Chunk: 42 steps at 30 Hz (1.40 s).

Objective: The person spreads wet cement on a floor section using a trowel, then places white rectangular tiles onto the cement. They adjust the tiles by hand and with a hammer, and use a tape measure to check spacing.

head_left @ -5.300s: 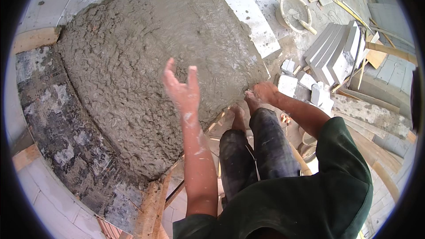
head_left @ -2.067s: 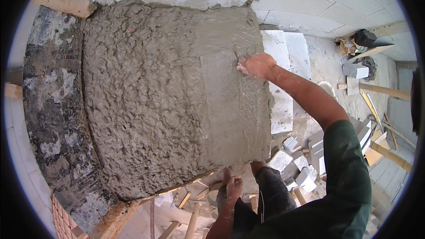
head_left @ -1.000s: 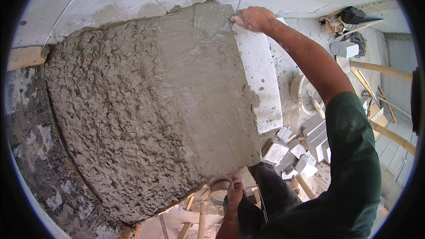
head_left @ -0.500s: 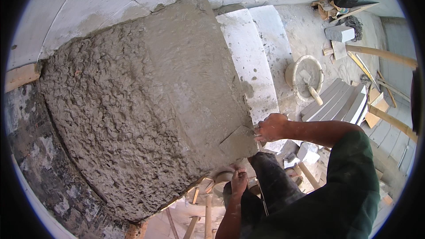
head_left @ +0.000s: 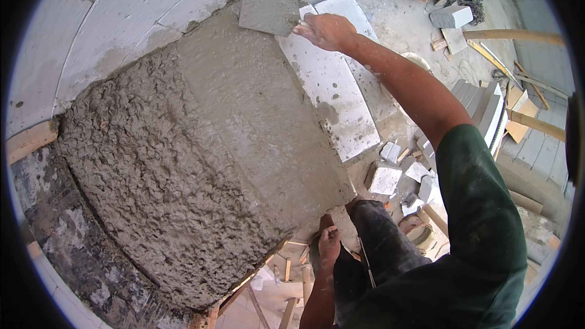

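Note:
My right hand (head_left: 326, 31) is closed round the handle of a flat rectangular trowel (head_left: 268, 14). The mortar-coated blade lies at the far end of a wet grey mortar slab (head_left: 262, 109), close to the block wall. Under the trowel's path the slab's right strip is smooth, while its left part (head_left: 152, 164) is rough and lumpy. Below the slab's near edge, in front of my dark trousers, my left hand (head_left: 329, 247) has its fingers curled. Whatever may be in them cannot be made out.
A white block wall (head_left: 134, 18) borders the slab's far side. Mortar-spotted white boards (head_left: 335, 85) sit along its right edge. Broken blocks (head_left: 385, 178), grey planks (head_left: 472, 100) and wooden poles (head_left: 518, 36) lie at right. My right arm mostly covers a bucket (head_left: 417, 60).
My right hand has swept the trowel from the slab's near right corner to its far end by the wall. My left hand stays low, and the view has shifted slightly.

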Each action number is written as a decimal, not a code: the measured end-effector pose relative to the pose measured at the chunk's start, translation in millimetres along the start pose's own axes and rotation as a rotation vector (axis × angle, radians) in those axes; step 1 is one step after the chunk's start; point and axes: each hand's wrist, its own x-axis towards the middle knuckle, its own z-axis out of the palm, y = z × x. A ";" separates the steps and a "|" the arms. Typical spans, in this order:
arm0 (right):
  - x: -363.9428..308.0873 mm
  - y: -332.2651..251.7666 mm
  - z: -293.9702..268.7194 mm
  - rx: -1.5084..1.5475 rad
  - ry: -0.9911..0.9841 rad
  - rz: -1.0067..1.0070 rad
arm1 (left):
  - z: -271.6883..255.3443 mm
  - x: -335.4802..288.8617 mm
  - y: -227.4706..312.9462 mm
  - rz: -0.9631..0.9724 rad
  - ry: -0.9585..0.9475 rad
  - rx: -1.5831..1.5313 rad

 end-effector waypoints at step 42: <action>-428.0 -99.3 167.6 0.912 -0.125 0.809 | -144.6 25.6 -27.0 -0.003 -0.502 0.383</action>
